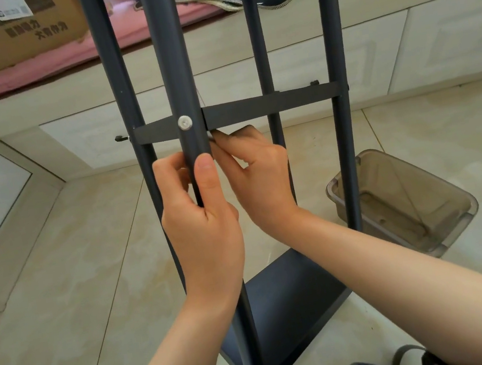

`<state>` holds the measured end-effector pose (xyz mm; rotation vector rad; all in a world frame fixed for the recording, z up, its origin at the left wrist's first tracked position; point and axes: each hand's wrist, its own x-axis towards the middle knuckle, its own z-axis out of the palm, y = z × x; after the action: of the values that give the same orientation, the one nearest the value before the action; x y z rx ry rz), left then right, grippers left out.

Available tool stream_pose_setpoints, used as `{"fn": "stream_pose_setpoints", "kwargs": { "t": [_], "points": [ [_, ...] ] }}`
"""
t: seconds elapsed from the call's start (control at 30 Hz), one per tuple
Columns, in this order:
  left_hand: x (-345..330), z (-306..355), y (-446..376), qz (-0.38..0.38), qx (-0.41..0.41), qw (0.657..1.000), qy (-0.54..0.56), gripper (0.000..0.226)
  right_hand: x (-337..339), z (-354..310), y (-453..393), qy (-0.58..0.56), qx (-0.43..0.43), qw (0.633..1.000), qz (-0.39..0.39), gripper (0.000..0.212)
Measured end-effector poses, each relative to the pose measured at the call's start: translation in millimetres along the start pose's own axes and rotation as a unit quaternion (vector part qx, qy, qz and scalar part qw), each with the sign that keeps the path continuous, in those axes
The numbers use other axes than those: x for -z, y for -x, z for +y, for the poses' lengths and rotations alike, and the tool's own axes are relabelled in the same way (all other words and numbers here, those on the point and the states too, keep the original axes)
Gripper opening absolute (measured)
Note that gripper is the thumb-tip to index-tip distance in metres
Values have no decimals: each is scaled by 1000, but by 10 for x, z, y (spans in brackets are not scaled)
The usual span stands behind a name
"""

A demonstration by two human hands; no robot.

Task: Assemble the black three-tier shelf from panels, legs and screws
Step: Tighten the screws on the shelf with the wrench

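Below middle panel: left hand grasps front leg, right hand pinches panel underside

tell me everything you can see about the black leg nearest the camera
The near leg is a round black tube, metal by its look, with a matte finish. It stands roughly upright, running out of the top of the frame. A silver screw pins it to the middle panel. The left hand grips it just below that screw; the right hand reaches in behind it.
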<state>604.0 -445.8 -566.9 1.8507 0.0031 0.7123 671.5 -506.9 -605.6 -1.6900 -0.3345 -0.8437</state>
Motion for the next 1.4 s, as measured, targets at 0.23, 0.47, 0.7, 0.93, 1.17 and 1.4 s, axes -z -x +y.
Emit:
{"fn": "stream_pose_setpoints", "kwargs": {
  "t": [0.23, 0.47, 0.7, 0.93, 1.17, 1.4],
  "points": [
    [19, -10, 1, 3, 0, 1000, 3, 10, -26, -16, 22, -44, -74, 995, -42, 15],
    [37, -22, -1, 0, 3, 1000, 18, 10, 347, -49, 7, -62, -137, 976, -154, 17],
    [23, -15, 16, -6, 0, 1000, 27, 9, 590, -186, -206, -50, -218, 948, -228, 19],
    [16, -12, 22, -4, -5, 1000, 31, 7, 608, -250, -287, -46, -192, 952, -233, 17],
    [34, -19, 21, -2, 1, 999, 32, 8, 505, -245, -228, 6, -115, 971, -208, 23],
    [37, -35, 14, -4, 4, 999, 35, 10, 267, -93, -91, 28, -16, 994, -104, 14]
  ]
}}
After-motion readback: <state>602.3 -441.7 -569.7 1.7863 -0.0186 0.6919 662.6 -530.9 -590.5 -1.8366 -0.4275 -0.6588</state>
